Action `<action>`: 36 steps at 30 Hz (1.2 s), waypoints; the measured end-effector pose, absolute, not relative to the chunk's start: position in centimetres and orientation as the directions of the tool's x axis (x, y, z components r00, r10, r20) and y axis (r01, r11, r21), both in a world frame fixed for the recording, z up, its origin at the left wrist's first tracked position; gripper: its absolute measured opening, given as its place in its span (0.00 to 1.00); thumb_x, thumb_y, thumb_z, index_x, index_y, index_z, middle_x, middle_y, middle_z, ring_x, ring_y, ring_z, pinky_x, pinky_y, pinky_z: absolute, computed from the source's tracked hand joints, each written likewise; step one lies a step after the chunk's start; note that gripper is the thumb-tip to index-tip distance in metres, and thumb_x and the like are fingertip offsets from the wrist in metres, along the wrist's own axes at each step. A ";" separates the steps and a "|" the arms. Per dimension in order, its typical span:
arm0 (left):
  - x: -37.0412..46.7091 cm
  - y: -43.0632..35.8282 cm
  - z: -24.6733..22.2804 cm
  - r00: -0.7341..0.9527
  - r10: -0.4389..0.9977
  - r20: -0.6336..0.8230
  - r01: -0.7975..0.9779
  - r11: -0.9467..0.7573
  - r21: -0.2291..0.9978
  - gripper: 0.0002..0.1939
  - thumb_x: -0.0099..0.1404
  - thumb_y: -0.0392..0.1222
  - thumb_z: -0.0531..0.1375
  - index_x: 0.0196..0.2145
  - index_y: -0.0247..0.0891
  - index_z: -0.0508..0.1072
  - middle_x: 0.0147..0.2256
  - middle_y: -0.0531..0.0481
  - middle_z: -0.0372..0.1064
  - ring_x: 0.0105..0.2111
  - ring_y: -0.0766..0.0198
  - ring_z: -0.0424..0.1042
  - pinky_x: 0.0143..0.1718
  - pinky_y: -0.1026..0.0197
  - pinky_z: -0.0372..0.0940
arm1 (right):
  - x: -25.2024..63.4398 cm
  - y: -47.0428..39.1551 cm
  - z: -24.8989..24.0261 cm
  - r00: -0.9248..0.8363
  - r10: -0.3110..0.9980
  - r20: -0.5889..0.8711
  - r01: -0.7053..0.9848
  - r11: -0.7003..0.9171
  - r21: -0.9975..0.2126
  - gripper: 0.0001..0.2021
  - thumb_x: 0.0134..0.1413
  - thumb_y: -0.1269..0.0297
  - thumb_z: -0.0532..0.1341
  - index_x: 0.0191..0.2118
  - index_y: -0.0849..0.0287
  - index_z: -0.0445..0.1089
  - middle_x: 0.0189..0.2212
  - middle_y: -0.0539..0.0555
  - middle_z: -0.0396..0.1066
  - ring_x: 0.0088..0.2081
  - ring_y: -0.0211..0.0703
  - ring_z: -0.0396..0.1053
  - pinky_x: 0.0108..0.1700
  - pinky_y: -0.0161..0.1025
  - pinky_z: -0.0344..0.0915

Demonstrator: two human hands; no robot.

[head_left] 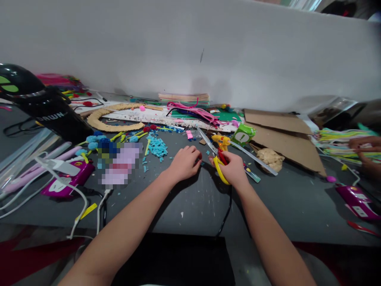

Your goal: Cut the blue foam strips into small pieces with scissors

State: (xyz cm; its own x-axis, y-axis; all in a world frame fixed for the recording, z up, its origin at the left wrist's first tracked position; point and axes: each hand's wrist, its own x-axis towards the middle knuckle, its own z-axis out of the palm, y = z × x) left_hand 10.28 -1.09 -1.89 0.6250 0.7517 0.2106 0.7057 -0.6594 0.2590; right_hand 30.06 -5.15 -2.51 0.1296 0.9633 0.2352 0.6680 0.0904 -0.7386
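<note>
My right hand (233,169) grips scissors (219,169) with yellow and red handles. Their blades point away and to the left, slightly apart. My left hand (185,163) rests low over the grey table with its fingers curled together. A tiny blue bit shows by its fingertips; whether they pinch it is hidden. To the left of that hand lies a pile of small cut blue pieces (157,147). Just beyond the scissors sit a yellow glue gun (220,140) and a green box (243,135). A long translucent glue stick (256,157) slants past my right hand.
At left stand a black bottle (56,115) and a purple power strip (70,180) with white cables. Cardboard sheets (282,143) and a tan crumpled lump (269,159) lie to the right. Another person's hand (366,149) touches colourful strands (333,141) at far right.
</note>
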 end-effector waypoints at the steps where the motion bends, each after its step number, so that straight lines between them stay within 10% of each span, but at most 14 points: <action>1: 10.4 -1.0 -2.0 0.628 0.751 0.203 0.711 -0.660 0.244 0.12 0.69 0.44 0.52 0.42 0.37 0.72 0.42 0.44 0.69 0.43 0.53 0.66 0.40 0.53 0.61 | 30.0 -5.2 -2.5 0.127 0.963 0.238 0.672 0.093 -0.735 0.14 0.44 0.54 0.66 0.23 0.59 0.65 0.20 0.47 0.62 0.24 0.36 0.56 0.25 0.34 0.52; 16: 10.8 -0.8 -2.4 0.703 0.698 0.135 0.670 -0.714 0.203 0.08 0.65 0.39 0.54 0.39 0.37 0.71 0.42 0.43 0.68 0.43 0.52 0.66 0.39 0.52 0.60 | 30.2 -5.1 -2.5 0.136 0.962 0.236 0.652 0.092 -0.753 0.14 0.43 0.56 0.67 0.24 0.59 0.65 0.20 0.47 0.63 0.24 0.36 0.57 0.26 0.33 0.53; 26: 8.7 -0.4 -1.6 0.558 0.789 0.258 0.552 -0.585 0.594 0.08 0.67 0.38 0.55 0.42 0.37 0.71 0.37 0.47 0.74 0.37 0.60 0.71 0.39 0.59 0.65 | 30.3 -5.3 -2.6 0.148 0.965 0.215 0.595 0.087 -0.799 0.12 0.42 0.58 0.67 0.25 0.60 0.67 0.21 0.47 0.63 0.25 0.36 0.58 0.27 0.33 0.54; 36: 8.1 -0.1 -1.5 0.517 0.824 0.231 0.493 -0.508 0.706 0.09 0.63 0.36 0.59 0.39 0.37 0.78 0.37 0.48 0.78 0.36 0.62 0.75 0.39 0.61 0.67 | 29.9 -5.4 -2.2 0.167 0.964 0.207 0.584 0.072 -0.809 0.11 0.41 0.61 0.67 0.24 0.60 0.65 0.21 0.46 0.61 0.24 0.34 0.55 0.26 0.33 0.52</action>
State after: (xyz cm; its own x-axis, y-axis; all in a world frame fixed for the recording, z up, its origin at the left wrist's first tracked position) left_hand 8.07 -0.07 -1.48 0.5173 0.8240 0.2310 0.4933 -0.5077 0.7063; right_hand 29.93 -5.42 -2.18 0.1674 0.9640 0.2068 0.5839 0.0721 -0.8086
